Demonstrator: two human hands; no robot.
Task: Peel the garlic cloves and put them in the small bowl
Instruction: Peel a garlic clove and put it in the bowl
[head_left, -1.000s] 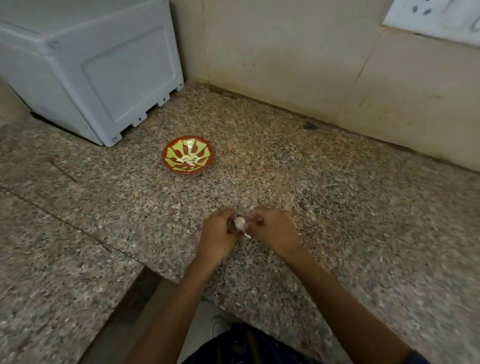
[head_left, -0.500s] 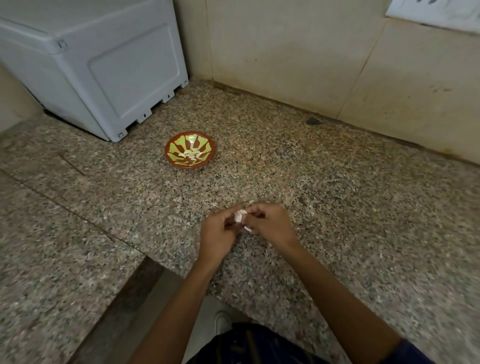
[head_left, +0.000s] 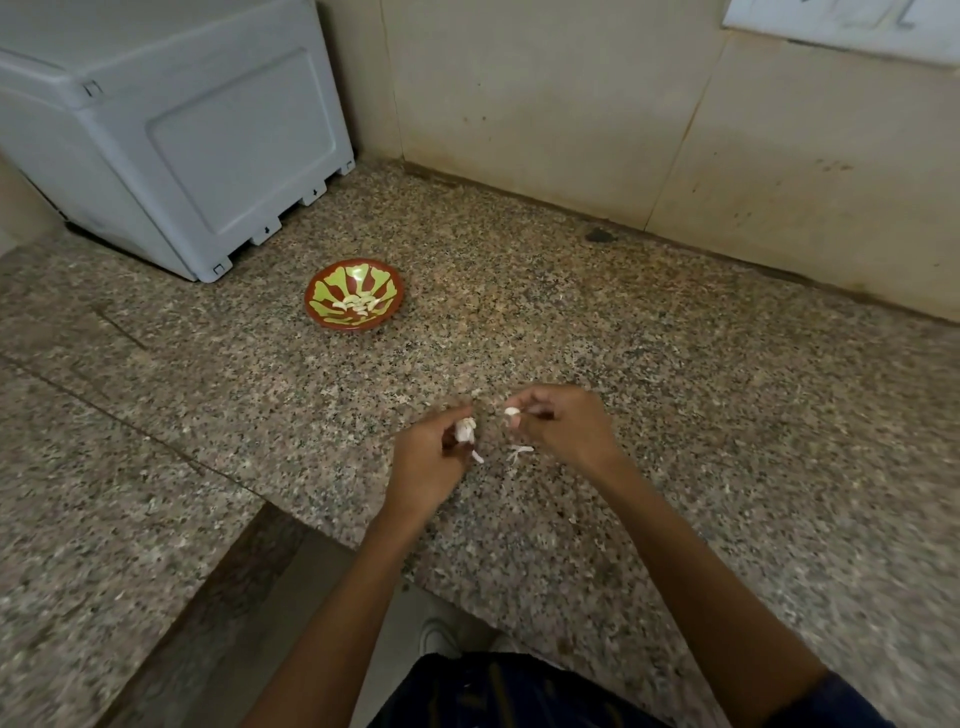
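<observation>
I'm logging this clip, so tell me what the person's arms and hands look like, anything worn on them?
Both forearms are bare from wrist to near the elbow. The left hand and right hand show no gloves, and no rings, watch or bracelet are visible. A dark blue sleeve edge shows on the right upper arm.

Two hands (head_left: 431, 457) (head_left: 558, 428), one small bowl (head_left: 355, 294), one grey plastic box (head_left: 171, 135), several peeled cloves (head_left: 356, 305) in bowl

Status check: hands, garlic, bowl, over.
Left hand grips garlic; right hand pinches a piece. Small bowl holds peeled cloves. Path to bowl unobstructed.
</observation>
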